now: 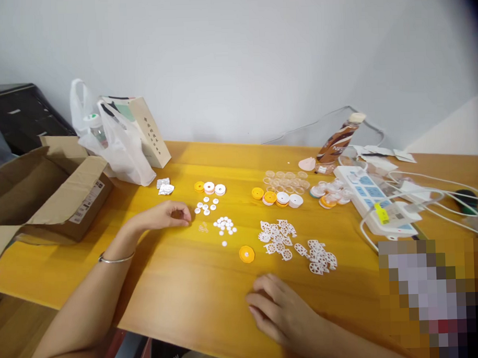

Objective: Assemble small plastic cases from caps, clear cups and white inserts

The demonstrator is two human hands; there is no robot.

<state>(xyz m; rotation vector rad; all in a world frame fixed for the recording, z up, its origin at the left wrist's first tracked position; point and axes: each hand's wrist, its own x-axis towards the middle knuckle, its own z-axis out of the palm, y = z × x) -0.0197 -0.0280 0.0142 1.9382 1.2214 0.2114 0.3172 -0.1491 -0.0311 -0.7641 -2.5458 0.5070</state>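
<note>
The left hand [164, 215] has its fingers curled in; I can't tell if they pinch anything. The right hand [281, 314] has loosely bent fingers, a bit apart, holding nothing I can see. Just past them, on the table [180, 285], lies a round orange disc [247, 254] with a bumpy edge and pale middle.

left hand [166, 215] and right hand [285, 316] well apart, fingers [266, 304] loosely bent

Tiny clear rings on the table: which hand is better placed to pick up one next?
Probably the left hand: it is close beside the tiny clear rings, while the right hand is farther away, nearer the orange disc.
</note>
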